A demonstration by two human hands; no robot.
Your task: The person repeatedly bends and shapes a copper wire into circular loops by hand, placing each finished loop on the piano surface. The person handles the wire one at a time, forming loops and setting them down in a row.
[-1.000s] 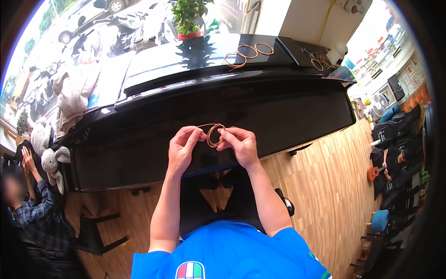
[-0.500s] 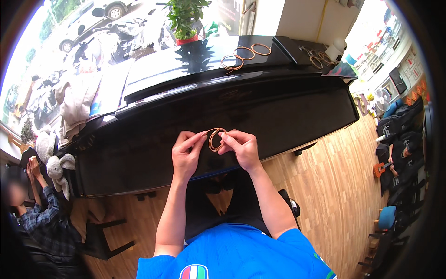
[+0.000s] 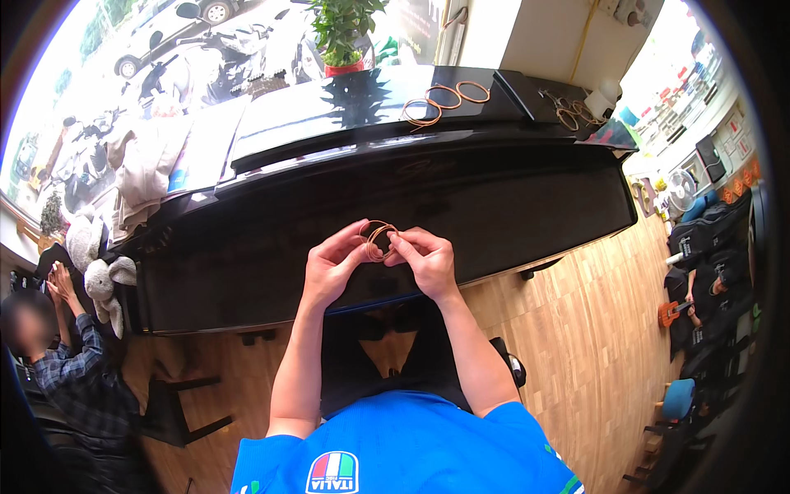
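Copper-coloured coil (image 3: 375, 237): held in the air between the two hands, before the front face of the black piano (image 3: 494, 198), left of that face's middle.
Right hand (image 3: 428, 262): the coil's right side is clamped between thumb and fingertips.
Left hand (image 3: 327, 267): thumb and forefinger are set apart around the coil's left side; whether wire is pinched there cannot be told at this size.
Wire loops (image 3: 442, 108): three are laid in a row on the piano's top, toward its right end.
Wire bundle (image 3: 568, 111): placed at the top's right end.
Potted plant (image 3: 341, 37): seen at the top's far edge.
Grey garment (image 3: 146, 165): draped at the piano's left end.
Stuffed toy (image 3: 103, 280): seated beside the left end.
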